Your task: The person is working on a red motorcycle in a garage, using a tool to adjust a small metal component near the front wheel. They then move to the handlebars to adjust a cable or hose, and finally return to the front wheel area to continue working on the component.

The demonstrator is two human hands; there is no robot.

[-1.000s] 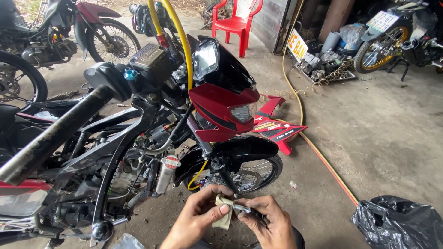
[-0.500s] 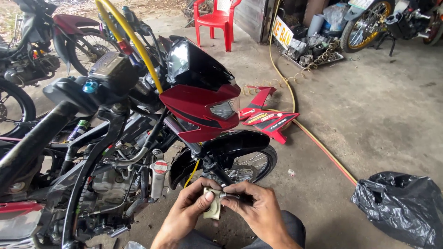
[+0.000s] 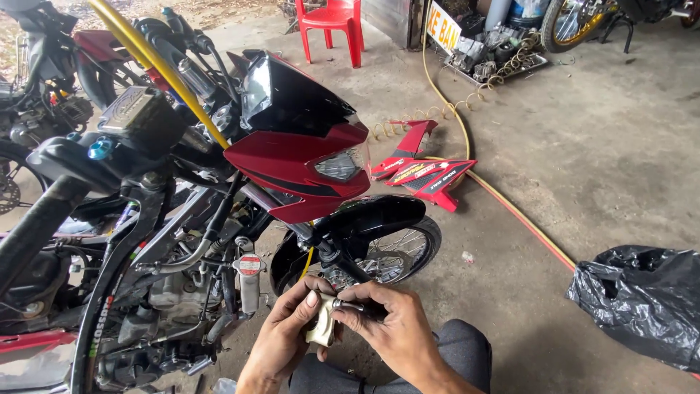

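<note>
Low in the head view, my left hand [image 3: 281,332] pinches a small pale cloth-wrapped part [image 3: 321,328] between thumb and fingers. My right hand [image 3: 394,328] grips a thin dark tool [image 3: 350,307] whose tip meets that part. Both hands hover above my knee, right beside the front wheel [image 3: 397,252] of a red and black motorcycle [image 3: 292,157] with its side panels off and its engine [image 3: 168,299] exposed.
Loose red fairing panels [image 3: 423,171] lie on the concrete beyond the wheel, with a yellow-orange hose [image 3: 503,197] running past them. A black plastic bag [image 3: 642,299] sits at right. A red plastic chair [image 3: 332,25], scattered parts and other motorcycles stand farther back.
The view has tipped down and drawn closer to the motorcycle. My hands stay together on the small part, with the right hand turned more over it.
</note>
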